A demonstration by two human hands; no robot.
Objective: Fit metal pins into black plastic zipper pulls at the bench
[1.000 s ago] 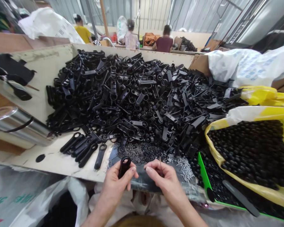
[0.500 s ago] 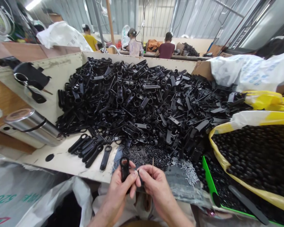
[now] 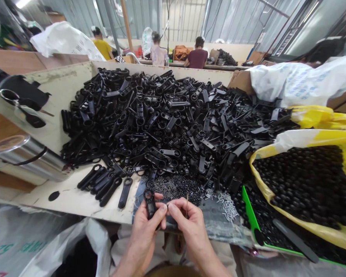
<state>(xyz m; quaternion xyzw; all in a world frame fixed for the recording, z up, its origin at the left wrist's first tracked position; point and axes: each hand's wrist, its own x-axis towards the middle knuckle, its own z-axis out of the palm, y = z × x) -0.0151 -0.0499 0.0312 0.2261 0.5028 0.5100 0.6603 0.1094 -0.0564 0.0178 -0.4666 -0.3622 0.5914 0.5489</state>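
My left hand (image 3: 148,223) is closed around a black plastic handle piece (image 3: 150,201) with a ring at its upper end. The fingers of my right hand (image 3: 186,217) are pinched together, and a thin brownish rod (image 3: 187,202) stands up between them. Both thumbs and forefingers meet over a tiny dark part, too small to name. Just beyond the hands lies a heap of small dark pieces (image 3: 175,188) on a grey-blue cloth (image 3: 213,215). Silver pins (image 3: 229,207) are scattered to the right. Several black handles (image 3: 99,181) lie in a row at the left.
A big pile of black plastic parts (image 3: 150,119) fills the bin behind. Left stands a steel flask (image 3: 31,156). At right are a yellow sack of black pieces (image 3: 308,184) and a green-edged tray (image 3: 249,215). People (image 3: 196,55) sit at a far bench.
The view has shifted slightly, so the surroundings sit further left. The handle piece in my left hand has tilted a little. Both hands stay close together, fingertips touching.
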